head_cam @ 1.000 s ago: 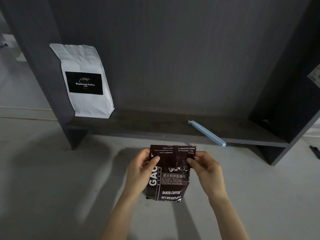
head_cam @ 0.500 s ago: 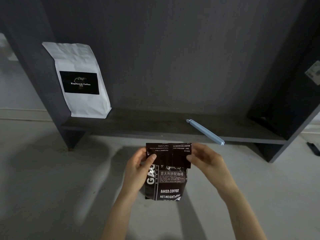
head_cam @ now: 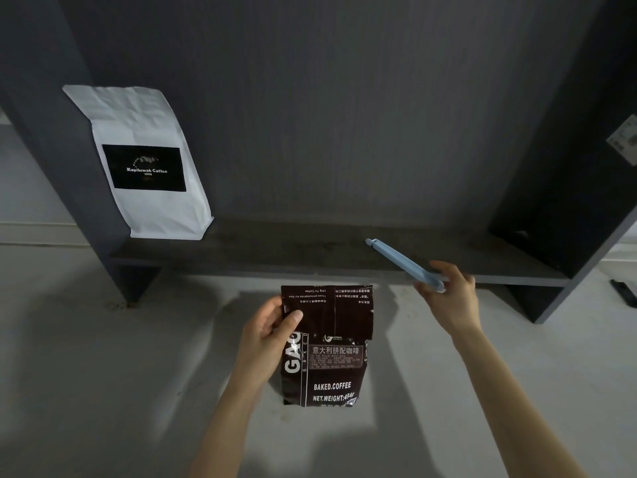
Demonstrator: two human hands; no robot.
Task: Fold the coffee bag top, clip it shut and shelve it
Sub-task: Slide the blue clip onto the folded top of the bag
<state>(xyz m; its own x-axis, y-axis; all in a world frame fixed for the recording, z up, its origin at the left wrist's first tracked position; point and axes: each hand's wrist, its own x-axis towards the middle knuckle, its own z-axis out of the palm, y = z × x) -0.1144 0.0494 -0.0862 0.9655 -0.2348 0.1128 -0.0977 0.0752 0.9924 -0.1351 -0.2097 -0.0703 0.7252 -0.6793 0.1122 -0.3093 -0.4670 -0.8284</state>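
A dark brown coffee bag stands upright on the floor in front of the shelf, with its top folded down toward me. My left hand grips its upper left edge, the thumb pressing on the folded flap. A long light-blue clip lies slanted on the dark shelf board. My right hand is at the clip's near end, which sits pinched between thumb and fingers; that end is partly hidden by the fingers.
A white coffee bag with a black label stands at the shelf's left end, leaning on the side panel. The shelf's right upright closes off the right. A small dark object lies on the floor at far right.
My right hand has let go of the bag's top right corner and moved up and right to the clip's near end. My left hand alone holds the fold now.
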